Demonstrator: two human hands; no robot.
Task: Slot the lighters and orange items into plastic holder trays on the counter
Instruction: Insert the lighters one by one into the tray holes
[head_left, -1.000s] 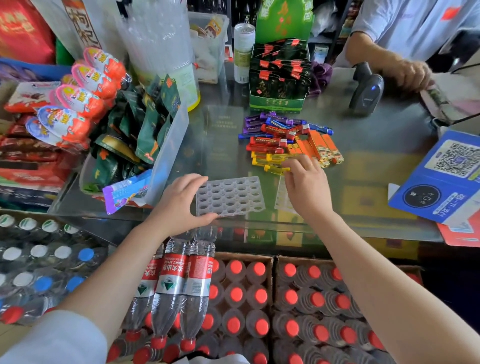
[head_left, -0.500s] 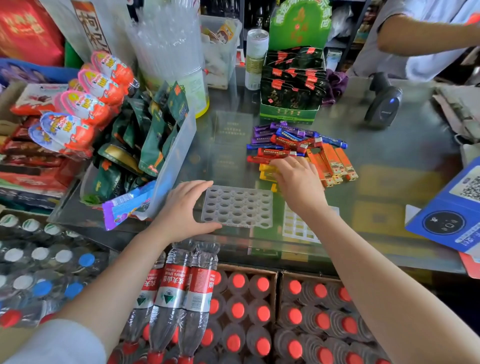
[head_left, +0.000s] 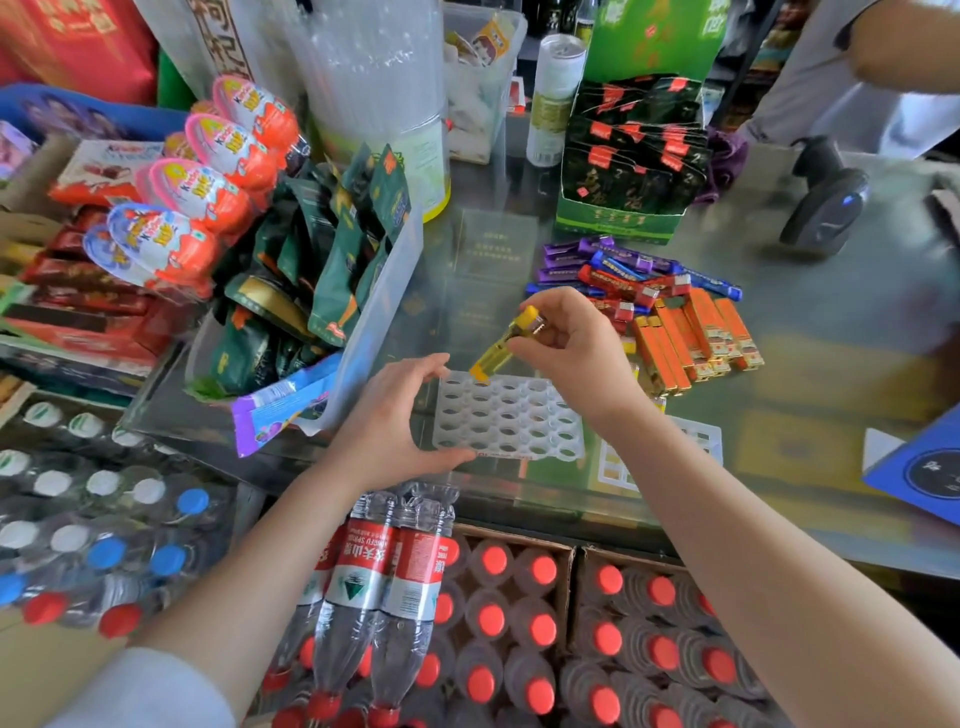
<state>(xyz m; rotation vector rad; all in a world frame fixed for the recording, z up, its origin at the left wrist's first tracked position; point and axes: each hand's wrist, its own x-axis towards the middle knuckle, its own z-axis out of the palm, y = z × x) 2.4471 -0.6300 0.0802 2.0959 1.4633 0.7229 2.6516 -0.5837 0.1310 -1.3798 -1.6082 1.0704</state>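
Note:
My right hand (head_left: 574, 345) pinches a yellow lighter (head_left: 506, 344) by its top, tilted, with its base at the far left corner of a clear plastic holder tray (head_left: 511, 421) full of round holes. My left hand (head_left: 397, 423) grips that tray's left edge, thumb at the near rim and fingers at the far corner. A second clear tray (head_left: 698, 441) with square slots lies to the right, partly hidden by my right forearm. Behind my right hand lies a pile of red, blue and purple lighters (head_left: 631, 273) and several orange items (head_left: 693, 340) on the glass counter.
A clear bin of green snack packs (head_left: 332, 275) stands left of the tray, with chocolate eggs (head_left: 208, 182) beyond. A green display box (head_left: 631, 171), a barcode scanner (head_left: 826, 208) and another person's arm (head_left: 904, 62) are at the back. A blue box (head_left: 919, 467) lies right.
My right hand has lifted a yellow lighter from the pile and brought it down-left over the round-hole tray. My left hand stays on the tray's left edge.

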